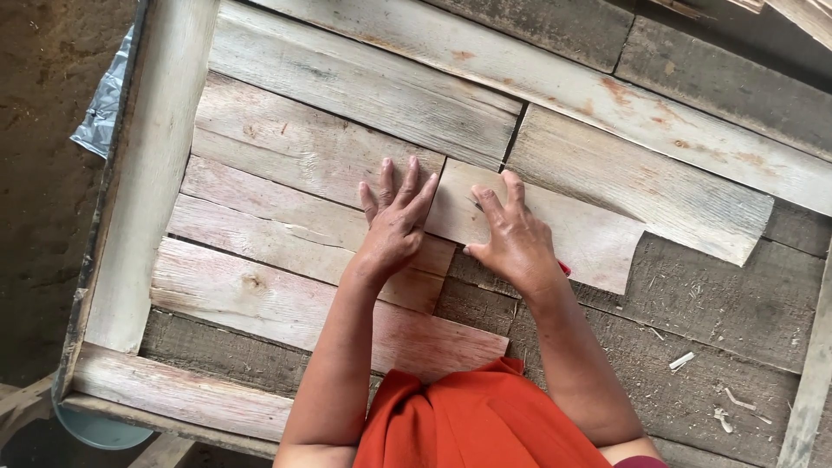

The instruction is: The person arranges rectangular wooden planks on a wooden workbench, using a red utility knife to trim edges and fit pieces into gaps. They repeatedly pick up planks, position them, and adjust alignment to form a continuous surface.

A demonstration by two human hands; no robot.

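My left hand [394, 217] lies flat with fingers spread on a pale wooden plank [286, 147], its fingertips near the joint between two planks. My right hand [511, 238] presses down on a short pale plank [598, 243] with a slanted right end. A small red thing [564, 269] peeks out from under the right hand; I cannot tell what it is. Several thin pale planks lie side by side in rows across a dark wooden board surface [728, 303].
A pale wooden frame [147, 173] borders the planks on the left and bottom. Wood chips [719, 407] lie scattered at the lower right. Crumpled grey plastic [100, 108] sits on the dirt floor at left. A pale blue container [95, 429] shows below the frame.
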